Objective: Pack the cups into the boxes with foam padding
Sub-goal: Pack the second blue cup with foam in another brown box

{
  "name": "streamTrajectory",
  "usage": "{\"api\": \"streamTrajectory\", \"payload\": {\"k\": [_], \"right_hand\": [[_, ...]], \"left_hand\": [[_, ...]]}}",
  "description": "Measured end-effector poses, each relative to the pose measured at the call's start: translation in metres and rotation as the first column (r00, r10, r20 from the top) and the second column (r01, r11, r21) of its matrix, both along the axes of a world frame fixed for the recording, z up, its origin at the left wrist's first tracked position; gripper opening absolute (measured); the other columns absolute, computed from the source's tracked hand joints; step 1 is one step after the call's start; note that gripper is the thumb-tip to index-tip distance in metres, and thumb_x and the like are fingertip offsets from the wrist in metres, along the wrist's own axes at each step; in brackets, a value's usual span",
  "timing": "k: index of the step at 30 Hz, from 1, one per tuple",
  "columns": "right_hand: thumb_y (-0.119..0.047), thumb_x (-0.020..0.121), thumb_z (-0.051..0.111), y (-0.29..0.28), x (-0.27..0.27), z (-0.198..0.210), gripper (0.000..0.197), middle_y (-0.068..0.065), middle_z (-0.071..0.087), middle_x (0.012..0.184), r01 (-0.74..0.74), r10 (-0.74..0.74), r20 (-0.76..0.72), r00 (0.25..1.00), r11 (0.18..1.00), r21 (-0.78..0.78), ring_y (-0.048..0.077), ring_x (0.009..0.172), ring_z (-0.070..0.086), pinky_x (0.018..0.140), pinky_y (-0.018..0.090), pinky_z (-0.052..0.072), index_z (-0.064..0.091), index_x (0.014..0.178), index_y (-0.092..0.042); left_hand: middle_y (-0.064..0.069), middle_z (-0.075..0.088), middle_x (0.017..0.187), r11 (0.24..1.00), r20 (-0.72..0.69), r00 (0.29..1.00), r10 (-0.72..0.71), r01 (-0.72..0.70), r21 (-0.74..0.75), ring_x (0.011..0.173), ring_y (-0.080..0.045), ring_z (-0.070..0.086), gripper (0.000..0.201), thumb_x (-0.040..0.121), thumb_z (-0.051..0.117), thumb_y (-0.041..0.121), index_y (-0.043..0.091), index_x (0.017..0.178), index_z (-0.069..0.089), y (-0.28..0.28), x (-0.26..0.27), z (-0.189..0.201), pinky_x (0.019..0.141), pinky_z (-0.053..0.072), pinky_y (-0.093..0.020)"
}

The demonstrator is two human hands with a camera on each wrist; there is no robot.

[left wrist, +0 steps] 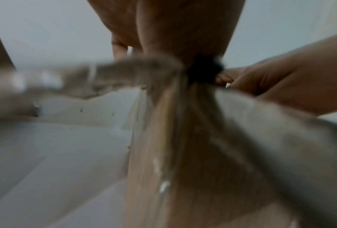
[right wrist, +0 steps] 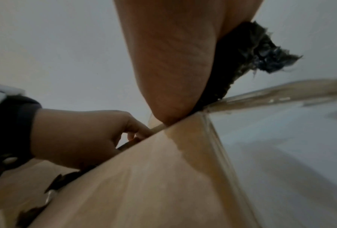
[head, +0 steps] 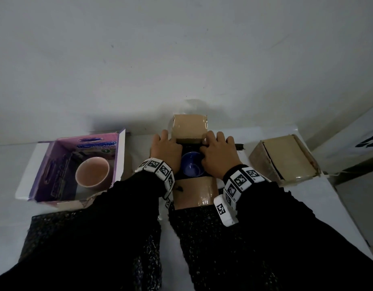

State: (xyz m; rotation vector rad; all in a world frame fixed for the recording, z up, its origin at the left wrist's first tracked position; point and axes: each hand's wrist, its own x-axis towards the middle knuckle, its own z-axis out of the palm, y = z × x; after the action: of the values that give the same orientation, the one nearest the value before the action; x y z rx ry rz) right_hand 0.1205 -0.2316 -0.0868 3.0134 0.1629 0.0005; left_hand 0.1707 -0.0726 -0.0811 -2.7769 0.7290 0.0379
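Note:
A blue cup (head: pixel 191 165) sits upright inside the open brown box (head: pixel 195 192) in the middle, on black foam padding (right wrist: pixel 251 49) that lines it. My left hand (head: pixel 163 143) curls its fingers over the box's left rim and the foam there. My right hand (head: pixel 217 148) does the same at the right rim, with a tuft of foam sticking out beside its palm. The far flap (head: pixel 189 127) stands up behind both hands. A pink cup (head: pixel 92 173) stands in the purple box (head: pixel 116 156) at the left. My fingertips are hidden inside the box.
A closed brown box (head: pixel 286 158) lies tilted at the right. Two black foam sheets (head: pixel 93 238) lie at the table's front under my sleeves. A wall rises right behind the boxes. The table edge (head: pixel 349 206) runs down the right side.

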Motion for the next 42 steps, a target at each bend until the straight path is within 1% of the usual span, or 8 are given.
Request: {"api": "streamTrajectory", "payload": {"k": [3,6,10,15,22,29,36,42], "right_hand": [[-0.042,0.074,0.053,-0.003,-0.009,0.004,0.050,0.009,0.042,0.117,0.131,-0.136,0.005,0.991,0.966,0.222,0.030,0.101,0.044,0.073,0.039,0.042,0.046,0.119,-0.020],[-0.025,0.072,0.060,-0.004,-0.017,0.007,0.039,0.010,0.047,0.108,0.157,-0.184,0.028,0.982,0.902,0.402,0.029,0.092,0.048,0.063,0.035,0.041,0.048,0.108,-0.012],[-0.015,0.080,0.059,0.008,-0.018,0.013,0.018,0.006,0.061,0.103,0.020,-0.031,0.059,0.998,0.984,0.176,0.028,0.096,0.053,0.077,0.038,0.043,0.063,0.098,-0.014],[-0.041,0.082,0.053,0.017,-0.025,0.018,0.028,0.001,0.060,0.103,-0.017,0.013,-0.030,0.999,0.991,-0.134,0.027,0.106,0.039,0.084,0.041,0.032,0.073,0.086,-0.022],[-0.048,0.092,0.041,0.019,-0.021,0.028,0.044,0.002,0.048,0.133,-0.004,-0.028,-0.268,0.963,0.993,-0.121,0.028,0.126,0.030,0.103,0.048,0.020,0.066,0.117,-0.022],[-0.032,0.089,0.054,0.016,-0.013,0.019,0.019,0.002,0.064,0.103,0.057,-0.062,-0.146,0.987,0.998,-0.042,0.028,0.102,0.053,0.095,0.044,0.027,0.060,0.104,-0.024],[-0.026,0.088,0.052,0.019,-0.007,0.018,0.032,0.009,0.053,0.126,0.044,-0.054,-0.107,0.993,0.995,-0.095,0.033,0.120,0.039,0.099,0.049,0.027,0.047,0.119,-0.020],[-0.029,0.090,0.052,0.015,-0.013,0.014,0.034,0.006,0.045,0.129,-0.072,0.071,-0.059,0.996,0.997,-0.025,0.031,0.117,0.039,0.092,0.044,0.030,0.048,0.124,-0.027]], "left_hand": [[0.002,0.066,0.101,0.994,-0.061,0.998,-0.032,0.025,-0.109,0.107,-0.028,0.042,0.034,0.079,0.054,0.051,0.025,0.099,0.054,0.009,-0.002,0.007,0.087,0.035,-0.040],[0.007,0.062,0.101,0.995,-0.118,0.989,-0.087,0.081,-0.049,0.108,-0.027,0.042,0.049,0.071,0.048,0.071,0.029,0.094,0.056,0.021,-0.011,0.016,0.089,0.034,-0.043],[0.007,0.059,0.108,0.997,-0.070,0.995,-0.066,0.069,0.035,0.109,-0.025,0.039,0.044,0.076,0.054,0.067,0.032,0.099,0.068,0.023,-0.025,0.022,0.091,0.032,-0.043],[0.012,0.060,0.086,1.000,-0.029,0.999,0.018,-0.018,0.006,0.109,-0.023,0.038,0.022,0.087,0.055,0.043,0.025,0.084,0.067,0.010,-0.035,0.024,0.092,0.026,-0.044],[0.010,0.044,0.074,0.998,-0.135,0.990,0.033,-0.026,0.052,0.113,-0.021,0.037,0.020,0.081,0.057,0.047,0.027,0.079,0.060,0.014,-0.026,0.023,0.094,0.022,-0.046],[0.010,0.048,0.074,0.999,-0.102,0.994,0.044,-0.043,0.010,0.110,-0.024,0.039,0.009,0.082,0.059,0.035,0.029,0.083,0.066,0.012,-0.028,0.022,0.090,0.024,-0.044],[0.010,0.042,0.070,0.999,-0.101,0.995,0.024,-0.026,-0.027,0.110,-0.023,0.039,0.009,0.086,0.055,0.033,0.029,0.078,0.053,0.011,-0.022,0.021,0.091,0.025,-0.042],[0.008,0.055,0.112,0.982,-0.083,0.979,-0.187,0.188,0.011,0.120,-0.028,0.037,0.022,0.092,0.050,0.033,0.030,0.111,0.061,0.013,-0.023,0.014,0.097,0.028,-0.046]]}}
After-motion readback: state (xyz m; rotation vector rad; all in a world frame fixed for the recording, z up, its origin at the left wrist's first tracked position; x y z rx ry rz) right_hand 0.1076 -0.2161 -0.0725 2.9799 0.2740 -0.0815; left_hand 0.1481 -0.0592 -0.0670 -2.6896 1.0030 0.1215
